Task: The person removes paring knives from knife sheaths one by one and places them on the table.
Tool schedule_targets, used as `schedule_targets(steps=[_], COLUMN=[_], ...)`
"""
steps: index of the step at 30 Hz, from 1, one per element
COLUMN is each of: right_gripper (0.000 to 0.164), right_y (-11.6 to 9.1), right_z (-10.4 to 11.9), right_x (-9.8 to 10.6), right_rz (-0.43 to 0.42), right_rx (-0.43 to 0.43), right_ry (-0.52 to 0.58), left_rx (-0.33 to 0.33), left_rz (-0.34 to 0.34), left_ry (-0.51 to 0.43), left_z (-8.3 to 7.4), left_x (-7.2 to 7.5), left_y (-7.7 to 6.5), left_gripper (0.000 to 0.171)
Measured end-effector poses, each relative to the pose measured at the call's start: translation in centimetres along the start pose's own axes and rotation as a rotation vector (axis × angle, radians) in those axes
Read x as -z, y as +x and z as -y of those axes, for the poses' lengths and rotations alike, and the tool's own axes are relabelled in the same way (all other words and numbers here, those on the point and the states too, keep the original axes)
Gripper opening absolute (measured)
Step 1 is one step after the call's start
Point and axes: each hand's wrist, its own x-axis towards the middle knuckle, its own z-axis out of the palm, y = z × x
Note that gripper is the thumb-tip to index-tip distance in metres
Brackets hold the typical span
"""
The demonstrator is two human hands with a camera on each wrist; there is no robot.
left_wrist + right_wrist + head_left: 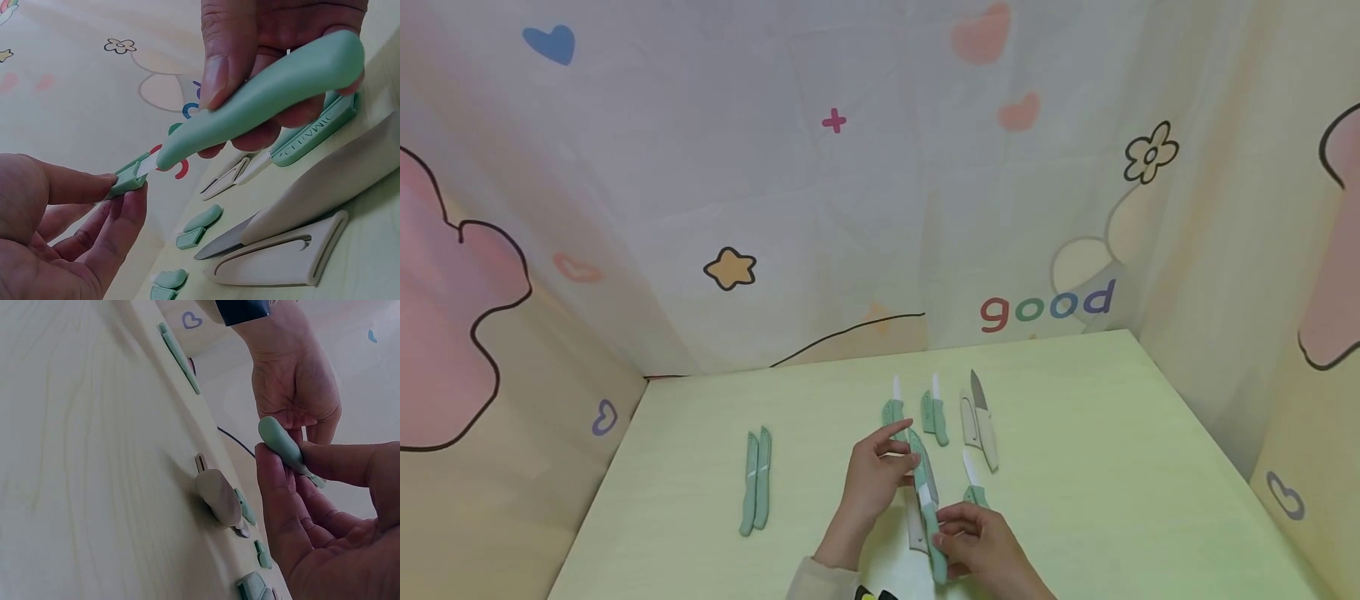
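My left hand (871, 479) pinches a green knife sheath (130, 179) between thumb and fingers. My right hand (983, 546) grips the green handle (262, 103) of a ceramic knife. A short stretch of white blade (149, 165) shows between handle and sheath, the rest hidden inside the sheath. Both hands hold this knife above the table, handle toward the near edge. Below them lie a beige knife (325, 169) with a grey blade and its beige sheath (275, 257), side by side. Close by my right hand is another green knife with a white blade (972, 468).
Two sheathed green knives (763, 479) lie together on the left of the table (662, 500). Farther back are green knives (940, 421) with green sheaths (928, 410) beside them, and a second beige knife (987, 437) next to its sheath (970, 421). Printed curtains enclose the table.
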Motion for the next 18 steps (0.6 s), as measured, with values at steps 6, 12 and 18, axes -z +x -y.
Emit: schedule_targets(steps=[6, 12, 18], right_gripper=[0.036, 0.036, 0.035], right_y=[0.0, -0.1, -0.3], right_z=[0.1, 0.2, 0.0], right_x=[-0.2, -0.5, -0.6], right_rz=[-0.001, 0.006, 0.016], right_rx=[-0.015, -0.022, -0.028], right_ry=[0.002, 0.008, 0.018], left_rx=[-0.007, 0.001, -0.001], left_rz=[-0.007, -0.030, -0.041], left_ry=[-0.014, -0.017, -0.014], left_z=[0.2, -0.1, -2.2], left_x=[0.0, 0.1, -0.1], left_y=[0.0, 0.0, -0.9], left_gripper=[0.047, 0.047, 0.046])
